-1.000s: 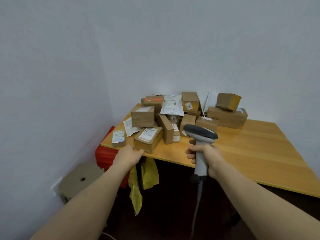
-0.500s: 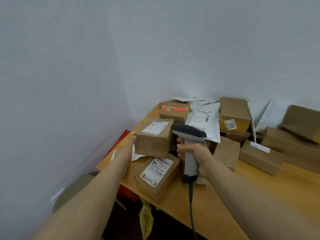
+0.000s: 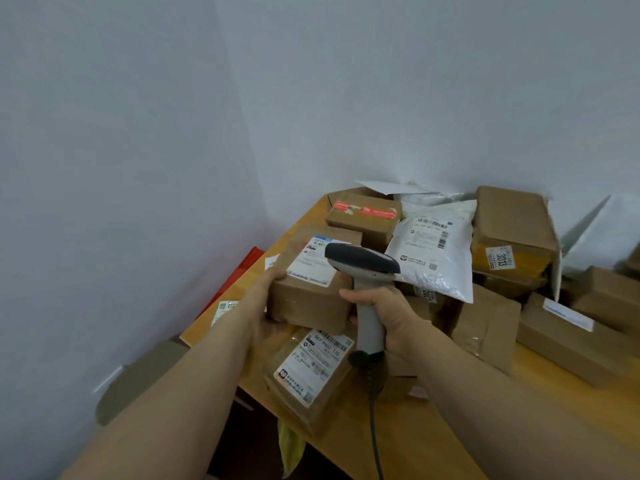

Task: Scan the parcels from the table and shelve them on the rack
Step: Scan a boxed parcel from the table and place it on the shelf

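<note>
A labelled cardboard box (image 3: 311, 289) is held over the wooden table's (image 3: 433, 441) near corner, the left hand (image 3: 258, 306) gripping its side; the right hand (image 3: 391, 317) is wrapped round a scanner (image 3: 363, 266) beside it; more parcels (image 3: 509, 220) crowd the table; pale walls (image 3: 381, 98) meet behind the table.

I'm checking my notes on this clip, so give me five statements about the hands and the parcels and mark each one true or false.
1. The left hand grips a brown box with a white label on top. True.
2. The right hand grips the scanner by its handle. True.
3. The scanner is cordless. False: a dark cable hangs from its handle.
4. The box with red tape is in the left hand. False: it sits in the pile behind the brown box.
5. The white mailer bag rests on other parcels. True.
</note>
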{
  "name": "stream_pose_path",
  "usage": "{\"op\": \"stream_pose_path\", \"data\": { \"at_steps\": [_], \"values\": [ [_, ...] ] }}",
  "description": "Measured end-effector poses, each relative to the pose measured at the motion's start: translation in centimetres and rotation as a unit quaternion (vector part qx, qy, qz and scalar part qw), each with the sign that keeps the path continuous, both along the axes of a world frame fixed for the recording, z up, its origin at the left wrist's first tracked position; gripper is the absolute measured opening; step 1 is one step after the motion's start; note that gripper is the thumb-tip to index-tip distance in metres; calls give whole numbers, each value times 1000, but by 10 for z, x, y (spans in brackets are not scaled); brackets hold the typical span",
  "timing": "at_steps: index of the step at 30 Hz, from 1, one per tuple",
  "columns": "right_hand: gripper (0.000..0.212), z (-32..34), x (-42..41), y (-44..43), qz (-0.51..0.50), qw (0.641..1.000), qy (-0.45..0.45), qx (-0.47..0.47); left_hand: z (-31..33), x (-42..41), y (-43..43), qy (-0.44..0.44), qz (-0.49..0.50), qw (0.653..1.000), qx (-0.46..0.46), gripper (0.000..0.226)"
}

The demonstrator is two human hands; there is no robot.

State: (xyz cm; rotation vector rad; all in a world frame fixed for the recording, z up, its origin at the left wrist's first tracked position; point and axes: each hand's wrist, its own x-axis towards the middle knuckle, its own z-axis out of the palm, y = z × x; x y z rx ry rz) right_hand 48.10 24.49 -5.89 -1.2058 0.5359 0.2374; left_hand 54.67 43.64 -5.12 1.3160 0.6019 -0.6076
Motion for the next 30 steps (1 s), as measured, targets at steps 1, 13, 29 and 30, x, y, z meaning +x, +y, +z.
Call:
{"op": "stream_pose_path", "data": {
  "at_steps": [1, 13, 29, 30],
  "values": [
    [58, 4, -5, 1, 0, 1000, -2, -5, 4, -6, 5, 1, -6, 1000, -20, 39],
    [39, 87, -184, 38, -47, 992, -98, -66, 62, -150, 76, -101, -339, 935, -2, 149],
    [35, 162, -451, 65, -140, 971, -121, -153, 130, -386, 55, -259, -310, 910, 98, 63],
    [32, 167, -461, 63, -145, 969, -123, -159, 133, -392, 52, -287, -290, 904, 126, 60]
  ]
}}
